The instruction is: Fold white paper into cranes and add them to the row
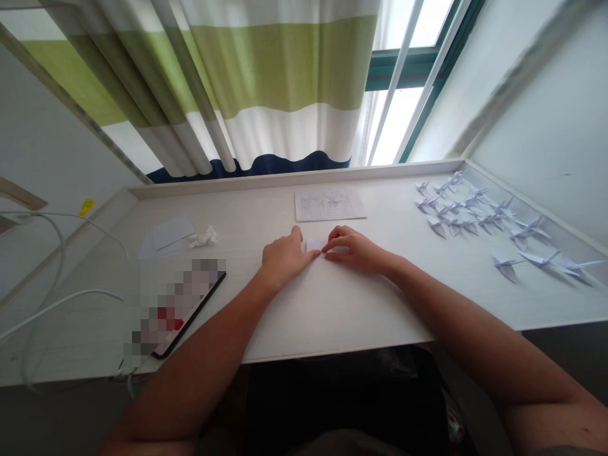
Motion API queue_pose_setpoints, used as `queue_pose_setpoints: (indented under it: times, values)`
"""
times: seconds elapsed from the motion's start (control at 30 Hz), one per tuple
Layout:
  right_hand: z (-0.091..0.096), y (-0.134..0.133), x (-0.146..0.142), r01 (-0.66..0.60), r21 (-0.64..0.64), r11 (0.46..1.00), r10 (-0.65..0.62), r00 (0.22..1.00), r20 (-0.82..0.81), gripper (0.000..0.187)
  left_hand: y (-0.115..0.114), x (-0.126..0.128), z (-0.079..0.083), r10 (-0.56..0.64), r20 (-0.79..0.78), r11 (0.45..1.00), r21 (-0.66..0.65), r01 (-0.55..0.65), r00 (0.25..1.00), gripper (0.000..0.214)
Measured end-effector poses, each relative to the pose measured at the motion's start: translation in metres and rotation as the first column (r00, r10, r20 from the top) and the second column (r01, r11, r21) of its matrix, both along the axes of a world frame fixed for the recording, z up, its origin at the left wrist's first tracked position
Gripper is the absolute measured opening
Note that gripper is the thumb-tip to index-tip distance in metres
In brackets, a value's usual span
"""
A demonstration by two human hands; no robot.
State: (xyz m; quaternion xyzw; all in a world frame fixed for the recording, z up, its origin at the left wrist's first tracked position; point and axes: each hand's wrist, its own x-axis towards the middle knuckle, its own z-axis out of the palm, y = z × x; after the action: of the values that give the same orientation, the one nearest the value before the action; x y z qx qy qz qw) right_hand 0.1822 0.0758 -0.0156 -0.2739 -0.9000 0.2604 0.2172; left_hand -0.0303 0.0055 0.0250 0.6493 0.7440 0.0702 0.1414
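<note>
A small white piece of paper (316,245) lies on the white desk (332,304), partly hidden under both hands. My left hand (284,258) rests on its left edge, fingers curled and pressing down. My right hand (352,247) presses on its right side with bent fingertips. Both hands touch the paper at the middle of the desk.
Several folded white paper cranes (475,215) are spread over the right side of the desk. A printed sheet (329,204) lies behind the hands. At left are a tablet (178,304), loose paper sheets (166,235), a crumpled paper ball (204,237) and white cables (47,304). A striped curtain (247,88) hangs behind.
</note>
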Motion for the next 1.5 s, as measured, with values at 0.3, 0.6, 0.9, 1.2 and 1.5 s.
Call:
queue_pose_setpoints:
  times: [0.3,0.6,0.9,1.2,1.5]
  values:
    - [0.004,-0.002,0.0,-0.035,0.094,0.995,0.032,0.999,0.03,0.009,0.005,-0.014,-0.007,-0.351,-0.094,0.895,0.259,0.363,0.932,0.014]
    - [0.007,-0.001,0.0,-0.031,0.096,0.995,0.029,0.999,0.018,0.021,0.013,-0.02,-0.01,-0.548,0.091,0.826,0.216,0.52,0.832,0.019]
    - [0.008,-0.004,0.003,0.003,0.008,1.0,-0.003,1.0,-0.028,0.014,0.014,-0.019,-0.014,-0.526,0.145,0.841,0.232,0.489,0.838,0.02]
    - [0.003,0.001,0.002,-0.011,-0.02,1.0,0.01,0.999,-0.037,0.018,0.01,-0.018,-0.012,-0.55,0.13,0.825,0.237,0.513,0.825,0.022]
    - [0.002,0.002,-0.002,0.018,-0.014,1.0,-0.019,0.999,-0.048,0.02,0.013,-0.02,-0.014,-0.501,0.239,0.862,0.224,0.455,0.832,0.016]
